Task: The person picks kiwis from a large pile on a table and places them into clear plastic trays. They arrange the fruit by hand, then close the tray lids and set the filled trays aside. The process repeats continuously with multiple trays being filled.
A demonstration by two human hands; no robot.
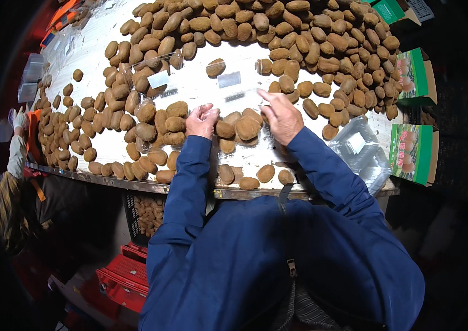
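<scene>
A clear plastic clamshell box [256, 142] lies in front of me with several brown kiwifruit [247, 128] in its base. Its see-through lid [230, 80] is folded back flat on the far side and bears a pale label. My left hand [202, 121] has its fingers curled at the box's left edge, close to the fruit. At the right corner of the lid, my right hand [283, 116] has thumb and forefinger on the plastic rim. Left of it, another filled clamshell box [159, 83] stands with its lid up. One loose kiwifruit [215, 68] shows beyond the lid.
A big heap of kiwifruit [327, 38] covers the table's far side, and more lie to the left. Stacked empty clamshells [355, 144] sit at the right edge beside green cartons [412, 154]. A co-worker's gloved hand [20, 122] is far left. Red crates [126, 276] stand below the table.
</scene>
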